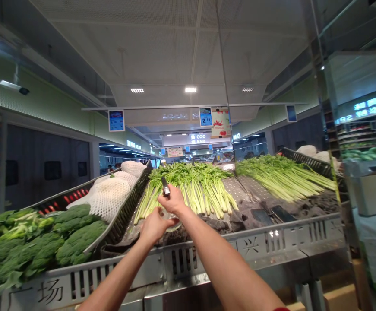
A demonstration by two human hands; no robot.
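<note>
In front of the celery point(203, 190), my right hand point(174, 200) is closed around a small tool with a black-and-silver end point(165, 187) that points up and forward. Just below it, my left hand point(153, 225) curls its fingers and thumb about a clear, rounded piece point(171, 223). The two hands touch or nearly touch. Whether the clear piece belongs to the tool I cannot tell, since my fingers cover much of both. The celery lies in a wide bunch, leaves toward the back and pale stalk ends toward me.
Broccoli point(77, 233) and items in white foam netting point(110, 194) fill the left side, by a black crate wall point(132, 194). A dark flat device point(261, 217) lies on dark cloth point(236, 220). A slotted grey rail point(252, 246) runs in front. A mirror point(272, 129) stands right.
</note>
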